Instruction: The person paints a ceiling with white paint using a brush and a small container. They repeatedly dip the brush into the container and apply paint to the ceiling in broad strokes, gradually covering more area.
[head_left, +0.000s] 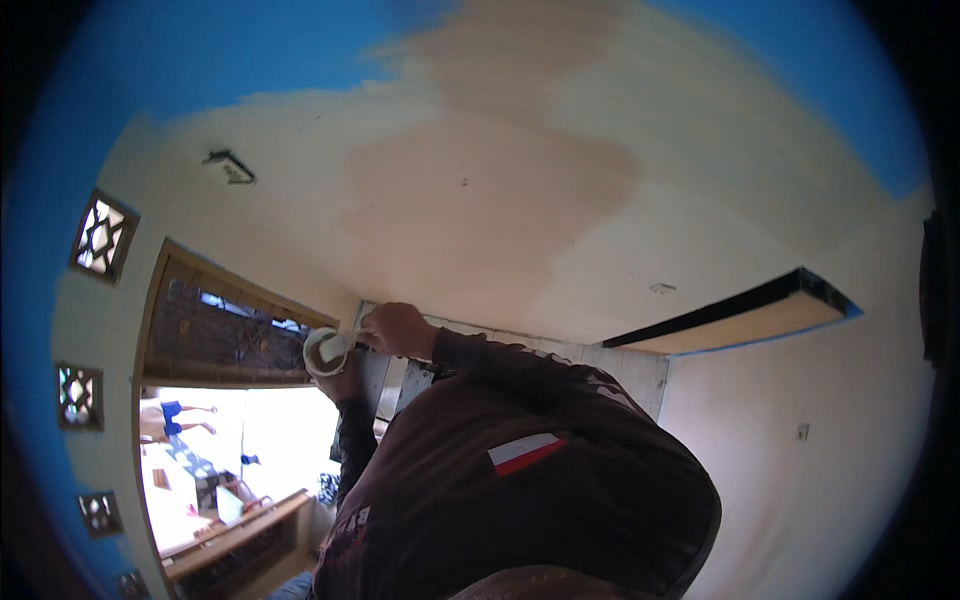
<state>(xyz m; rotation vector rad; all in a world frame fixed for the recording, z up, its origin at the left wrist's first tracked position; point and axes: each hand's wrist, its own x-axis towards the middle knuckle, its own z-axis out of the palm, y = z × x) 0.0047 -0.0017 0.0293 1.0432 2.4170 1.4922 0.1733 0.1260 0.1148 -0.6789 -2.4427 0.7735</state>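
Note:
My left hand (pixel 343 382) is wrapped round the lower side of a small whitish paint pot (pixel 309 357), holding it up left of my chest with its mouth in view. A painting tool with a pale head (pixel 334 347) reaches into the pot; whether it is a brush or a small roller I cannot tell. Closed round its handle end is my right hand (pixel 397 331), just to the right of the pot's rim. Behind my hands rises a wall (pixel 480 230), covered in cream paint over the middle, with bright blue (pixel 250 50) along its upper part.
A doorway with a wooden frame (pixel 155 330) opens at left onto a bright outside, where a person (pixel 165 415) is visible. Patterned vent blocks (pixel 103 235) line the left wall. A dark-edged shelf (pixel 740 315) juts out at right, and a wall fixture (pixel 230 167) sits upper left.

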